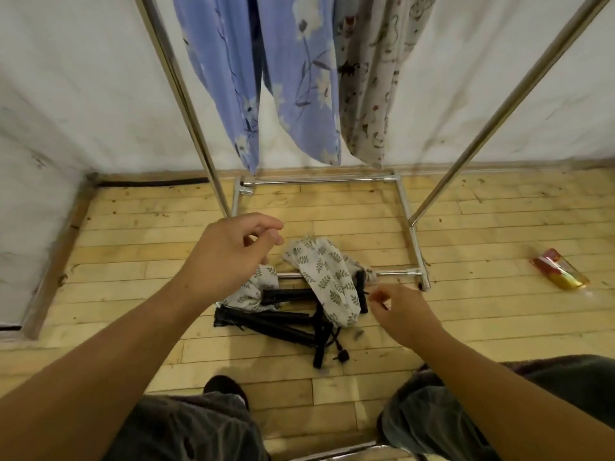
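Note:
A white cloth with a green leaf print (324, 277) lies crumpled on the wooden floor over a black folded tripod-like object (283, 324). My left hand (229, 251) hovers above the cloth's left part, fingers loosely curled and holding nothing. My right hand (402, 311) is just right of the cloth, fingers loosely bent with thumb and forefinger close together; nothing shows between them. Both hands are apart from the cloth.
A metal clothes rack (407, 207) stands on the floor, with a blue flowered garment (299, 78) and a pale printed garment (372, 78) hanging from it. A red and yellow wrapper (559, 269) lies at the right. My knees show at the bottom.

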Demonstrator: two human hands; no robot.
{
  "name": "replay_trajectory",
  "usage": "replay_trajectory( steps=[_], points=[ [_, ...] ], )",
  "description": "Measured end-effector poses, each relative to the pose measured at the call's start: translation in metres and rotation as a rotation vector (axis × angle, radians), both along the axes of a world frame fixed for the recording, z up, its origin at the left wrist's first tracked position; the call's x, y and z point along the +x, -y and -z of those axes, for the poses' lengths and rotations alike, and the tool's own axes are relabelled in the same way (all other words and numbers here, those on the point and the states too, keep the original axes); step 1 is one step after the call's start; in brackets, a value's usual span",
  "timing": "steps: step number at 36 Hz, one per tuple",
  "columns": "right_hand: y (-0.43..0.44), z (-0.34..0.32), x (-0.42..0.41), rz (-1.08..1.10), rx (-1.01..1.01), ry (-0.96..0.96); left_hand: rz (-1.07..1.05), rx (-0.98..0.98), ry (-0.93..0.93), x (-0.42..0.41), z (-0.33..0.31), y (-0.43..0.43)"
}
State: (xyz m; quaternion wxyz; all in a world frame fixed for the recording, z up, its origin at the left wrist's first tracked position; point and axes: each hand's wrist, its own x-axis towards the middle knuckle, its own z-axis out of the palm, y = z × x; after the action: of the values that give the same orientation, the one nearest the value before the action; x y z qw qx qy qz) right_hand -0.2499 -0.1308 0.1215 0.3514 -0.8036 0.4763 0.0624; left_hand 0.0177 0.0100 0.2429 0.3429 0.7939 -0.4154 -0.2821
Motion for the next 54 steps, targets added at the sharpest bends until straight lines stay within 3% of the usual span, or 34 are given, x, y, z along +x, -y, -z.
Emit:
replay_trajectory(
  steps=[19,34,54],
  points=[
    [0.0,0.103,0.012,-0.166,0.335,-0.32,0.079,0.124,-0.177,-0.005,0.012,0.036],
    [0.001,0.152,0.023,-0.193,0.354,-0.433,0.047,0.221,-0.246,-0.002,0.027,0.022],
    [-0.006,0.17,0.044,-0.255,0.371,-0.55,0.053,0.23,-0.264,0.004,0.04,0.022]
  ],
)
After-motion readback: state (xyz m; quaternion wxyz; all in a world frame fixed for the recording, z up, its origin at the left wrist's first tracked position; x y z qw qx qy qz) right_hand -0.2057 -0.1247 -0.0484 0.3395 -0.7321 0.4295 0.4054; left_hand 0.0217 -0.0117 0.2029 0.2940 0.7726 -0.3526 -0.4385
